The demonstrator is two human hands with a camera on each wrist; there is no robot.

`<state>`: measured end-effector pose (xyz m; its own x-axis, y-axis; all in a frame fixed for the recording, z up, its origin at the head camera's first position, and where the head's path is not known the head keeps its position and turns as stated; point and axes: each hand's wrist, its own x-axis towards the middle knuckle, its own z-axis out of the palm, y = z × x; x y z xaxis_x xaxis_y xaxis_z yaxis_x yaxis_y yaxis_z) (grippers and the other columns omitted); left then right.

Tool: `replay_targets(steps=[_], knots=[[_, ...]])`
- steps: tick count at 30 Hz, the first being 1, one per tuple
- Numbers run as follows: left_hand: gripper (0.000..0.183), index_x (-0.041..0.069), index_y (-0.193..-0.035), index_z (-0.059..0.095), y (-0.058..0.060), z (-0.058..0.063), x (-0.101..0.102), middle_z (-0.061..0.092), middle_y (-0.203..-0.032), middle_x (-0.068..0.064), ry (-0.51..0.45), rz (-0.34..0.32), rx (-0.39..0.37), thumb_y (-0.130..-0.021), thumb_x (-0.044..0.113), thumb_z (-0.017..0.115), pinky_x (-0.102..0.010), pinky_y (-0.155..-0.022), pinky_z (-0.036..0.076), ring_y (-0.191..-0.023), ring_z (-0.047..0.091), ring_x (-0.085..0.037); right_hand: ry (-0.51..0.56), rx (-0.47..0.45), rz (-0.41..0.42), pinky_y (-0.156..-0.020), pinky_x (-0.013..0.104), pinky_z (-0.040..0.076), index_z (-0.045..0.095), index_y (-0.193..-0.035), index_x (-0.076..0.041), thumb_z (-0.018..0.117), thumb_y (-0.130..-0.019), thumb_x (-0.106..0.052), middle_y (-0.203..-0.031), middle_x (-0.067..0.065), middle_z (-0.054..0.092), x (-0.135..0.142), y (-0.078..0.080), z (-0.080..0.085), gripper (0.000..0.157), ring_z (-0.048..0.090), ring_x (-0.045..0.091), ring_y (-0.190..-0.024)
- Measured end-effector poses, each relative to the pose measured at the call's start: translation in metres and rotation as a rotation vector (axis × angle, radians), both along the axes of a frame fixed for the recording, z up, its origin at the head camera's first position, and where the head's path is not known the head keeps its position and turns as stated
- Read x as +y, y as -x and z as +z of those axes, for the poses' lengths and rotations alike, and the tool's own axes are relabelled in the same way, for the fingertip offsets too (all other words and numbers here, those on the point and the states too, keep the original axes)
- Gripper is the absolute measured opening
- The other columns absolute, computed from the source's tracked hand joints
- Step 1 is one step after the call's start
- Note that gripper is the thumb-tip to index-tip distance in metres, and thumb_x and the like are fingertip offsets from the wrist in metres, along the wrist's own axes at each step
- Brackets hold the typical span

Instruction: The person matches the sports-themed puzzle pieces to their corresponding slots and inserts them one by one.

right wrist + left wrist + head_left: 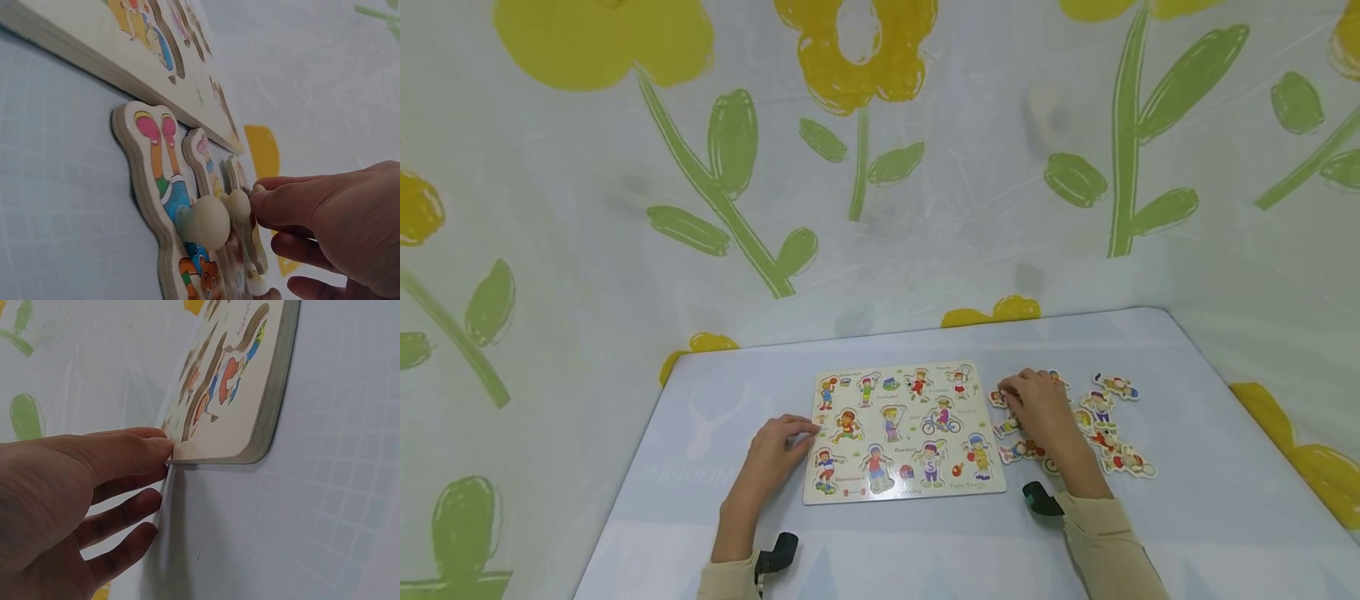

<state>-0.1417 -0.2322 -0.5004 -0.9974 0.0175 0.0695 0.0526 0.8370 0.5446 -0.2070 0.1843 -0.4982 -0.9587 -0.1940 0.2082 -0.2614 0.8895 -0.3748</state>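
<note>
A wooden picture puzzle board [872, 433] with recesses and printed sports figures lies flat on the table. My left hand [778, 446] is at its left edge. In the left wrist view, thumb and forefinger [140, 450] touch that edge, while the other fingers are spread loosely below. Right of the board, my right hand [1041, 408] reaches into the loose pieces. Seen from the right wrist, its thumb and forefinger pinch a knobbed puzzle piece [253, 244] at the far side. A nearer piece [147, 156] with a round wooden knob [209, 224] partly covers it.
Several loose puzzle pieces [1126, 460] lie scattered and overlapping to the right of my right hand, one [1116, 387] farther back. The pale table [700, 492] meets a flower-printed curtain [925, 250] behind. Dark wrist cameras [1041, 498] sit at both cuffs.
</note>
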Motion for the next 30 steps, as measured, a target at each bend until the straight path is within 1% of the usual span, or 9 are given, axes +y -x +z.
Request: replay_targets(steps=[8,12,16,23,26,30], knots=[[0.016,0.015,-0.100,0.077,-0.001,-0.002,0.000,0.071,-0.114,-0.002,-0.001,-0.003,0.016,-0.085,0.013,0.075,-0.037,-0.082,0.047,-0.100,0.061,-0.021,0.015,0.026,0.000,-0.088,0.055,0.041,0.073,-0.108,-0.012,0.070,-0.091,-0.017,-0.103,0.009,0.069,-0.001,-0.003,0.005,0.018,0.058,0.030,-0.096],[0.016,0.015,-0.101,0.077,-0.001,-0.002,0.000,0.070,-0.113,-0.002,-0.026,0.001,0.005,-0.085,0.012,0.075,-0.032,-0.079,0.049,-0.090,0.060,-0.015,0.010,0.029,0.000,-0.089,0.055,0.041,0.073,-0.107,-0.012,0.070,-0.090,-0.017,-0.103,0.010,0.069,-0.003,-0.003,0.006,0.018,0.058,0.031,-0.097],[0.016,0.014,-0.101,0.076,-0.001,-0.001,0.001,0.069,-0.111,-0.002,-0.052,0.003,-0.009,-0.085,0.011,0.075,-0.025,-0.072,0.049,-0.081,0.056,-0.011,0.007,0.014,0.002,-0.089,0.055,0.041,0.073,-0.107,-0.012,0.071,-0.090,-0.019,-0.102,0.010,0.069,-0.004,-0.004,0.008,0.018,0.058,0.031,-0.097],[0.018,0.014,-0.104,0.075,-0.001,-0.001,0.002,0.067,-0.110,-0.002,-0.070,0.008,-0.026,-0.086,0.012,0.074,-0.021,-0.070,0.048,-0.080,0.055,-0.010,0.001,-0.041,-0.002,-0.091,0.056,0.041,0.073,-0.107,-0.012,0.070,-0.091,-0.021,-0.102,0.009,0.070,-0.009,-0.004,0.012,0.018,0.060,0.030,-0.098],[0.018,0.015,-0.105,0.075,0.000,-0.002,0.003,0.066,-0.111,-0.002,-0.078,0.018,-0.041,-0.087,0.012,0.074,-0.019,-0.068,0.047,-0.080,0.055,-0.010,-0.014,-0.057,0.004,-0.089,0.052,0.043,0.073,-0.108,-0.012,0.069,-0.092,-0.022,-0.102,0.008,0.070,-0.011,-0.005,0.013,0.019,0.061,0.029,-0.099],[0.019,0.014,-0.106,0.075,0.000,-0.001,0.004,0.065,-0.114,-0.004,-0.086,0.025,-0.053,-0.087,0.012,0.074,-0.018,-0.065,0.047,-0.080,0.055,-0.011,-0.016,-0.044,0.024,-0.081,0.046,0.044,0.073,-0.107,-0.012,0.068,-0.093,-0.023,-0.100,0.006,0.070,-0.014,-0.006,0.013,0.018,0.063,0.028,-0.096]])
